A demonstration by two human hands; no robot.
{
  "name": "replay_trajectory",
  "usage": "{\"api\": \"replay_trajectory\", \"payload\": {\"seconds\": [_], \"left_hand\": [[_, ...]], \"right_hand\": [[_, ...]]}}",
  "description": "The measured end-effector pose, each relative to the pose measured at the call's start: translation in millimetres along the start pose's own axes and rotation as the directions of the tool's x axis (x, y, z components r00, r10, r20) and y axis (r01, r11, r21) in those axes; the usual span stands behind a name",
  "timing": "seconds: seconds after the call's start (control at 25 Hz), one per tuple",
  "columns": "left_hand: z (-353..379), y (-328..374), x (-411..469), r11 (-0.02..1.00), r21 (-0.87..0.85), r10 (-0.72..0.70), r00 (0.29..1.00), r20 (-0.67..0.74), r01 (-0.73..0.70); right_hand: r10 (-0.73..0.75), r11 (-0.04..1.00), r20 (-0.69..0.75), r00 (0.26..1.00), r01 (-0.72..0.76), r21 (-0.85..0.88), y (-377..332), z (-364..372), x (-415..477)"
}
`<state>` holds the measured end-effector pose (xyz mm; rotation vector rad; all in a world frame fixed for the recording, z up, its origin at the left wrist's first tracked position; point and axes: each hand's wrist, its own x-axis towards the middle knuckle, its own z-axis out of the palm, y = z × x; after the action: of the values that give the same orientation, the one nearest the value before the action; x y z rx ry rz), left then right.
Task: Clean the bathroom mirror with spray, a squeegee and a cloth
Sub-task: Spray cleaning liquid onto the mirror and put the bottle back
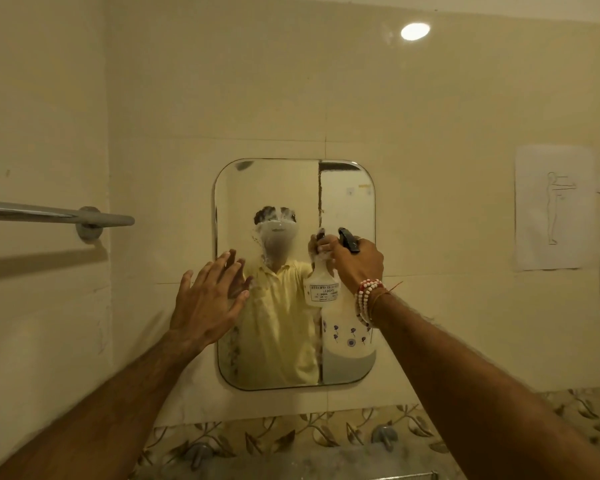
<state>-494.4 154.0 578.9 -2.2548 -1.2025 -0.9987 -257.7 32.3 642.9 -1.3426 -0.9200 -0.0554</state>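
**Spraying Begins at a Bathroom Mirror**

Spraying cleaner at the mirror (pixel 281 188), a person stands before the wall-mounted glass with both bare arms raised. The right hand (pixel 357 263) is wrapped around the neck of a white spray bottle (pixel 347 336), a finger at the black trigger, nozzle aimed left and forward at the glass. The bottle hangs upright, its long axis vertical, in front of the mirror's right edge. A wet, foamy patch (pixel 276 237) already clings to the middle of the glass, up and to the left of the nozzle. The left hand (pixel 207 299) holds nothing: fingers spread, palm toward the mirror's left edge, and whether it touches the glass cannot be told. Beaded bracelets (pixel 366 299) circle the right wrist. A towel rail (pixel 56 214) juts from the left wall. No squeegee or cloth is in sight. By the look of it most of the glass is still dry, so the right hand, nearer the untreated areas, would have more spraying to do.
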Motion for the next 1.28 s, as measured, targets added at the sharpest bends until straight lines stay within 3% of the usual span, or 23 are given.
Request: {"api": "replay_trajectory", "payload": {"seconds": [0.24, 0.48, 0.72, 0.96, 1.28], "left_hand": [[8.8, 11.7, -2.2, 1.000, 0.009, 0.014, 1.000, 0.023, -0.014], [10.0, 19.3, -4.2, 1.000, -0.027, 0.014, 1.000, 0.021, -0.014], [7.4, 7.6, -11.0, 1.000, -0.007, -0.006, 1.000, 0.018, 0.007], [2.9, -6.2, -18.7, 0.998, -0.029, -0.057, 0.998, -0.035, 0.056], [5.9, -24.0, -27.7, 0.993, 0.017, -0.113, 0.992, -0.060, 0.114]], "right_hand": [[0.037, 0.993, -0.138, 0.990, -0.052, -0.105, 26.8, -34.0, 8.0], [0.060, 0.995, 0.056, 0.997, -0.064, 0.076, 44.3, -21.4, -19.4], [0.065, 0.994, 0.013, 0.998, -0.063, -0.090, 53.1, 16.4, -51.1], [-0.013, 0.993, 0.225, 0.974, -0.014, 0.115, 41.5, 52.9, -77.6], [0.002, 1.000, 0.179, 0.984, -0.004, 0.010, 55.4, 84.7, -121.7]]}}
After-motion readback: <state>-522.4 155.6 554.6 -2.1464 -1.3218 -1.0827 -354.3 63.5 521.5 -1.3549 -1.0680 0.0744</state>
